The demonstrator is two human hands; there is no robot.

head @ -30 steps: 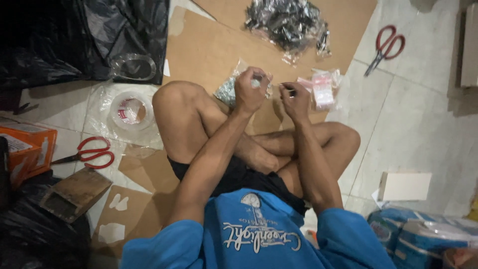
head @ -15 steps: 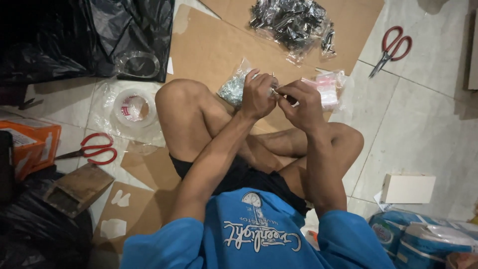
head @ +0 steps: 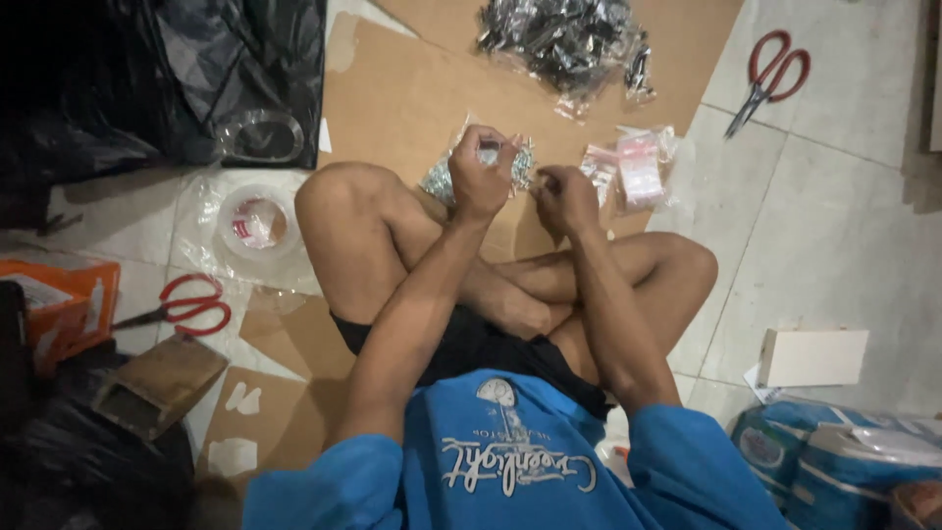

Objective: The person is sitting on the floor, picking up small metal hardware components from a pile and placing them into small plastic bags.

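Note:
I sit cross-legged on the floor with both hands raised over my knees. My left hand (head: 481,175) is closed around a small clear bag (head: 520,163) of shiny metal bits, held upright. A little to the right of it, my right hand (head: 563,196) has its fingers pinched together close to the bag's edge. Whether it pinches anything is hidden. Another clear bag of metal bits (head: 436,183) lies on the cardboard (head: 392,98) behind my left hand.
A pile of filled clear bags (head: 564,39) lies at the far end of the cardboard. Small pink-striped zip bags (head: 638,162) sit to the right. Red scissors (head: 770,77) lie on the tiles, another pair (head: 191,304) at left. Tape roll (head: 255,221), black plastic sack (head: 147,79), white box (head: 811,355).
My hands came together half a second ago, then drew slightly apart again. The left hand still holds the small bag.

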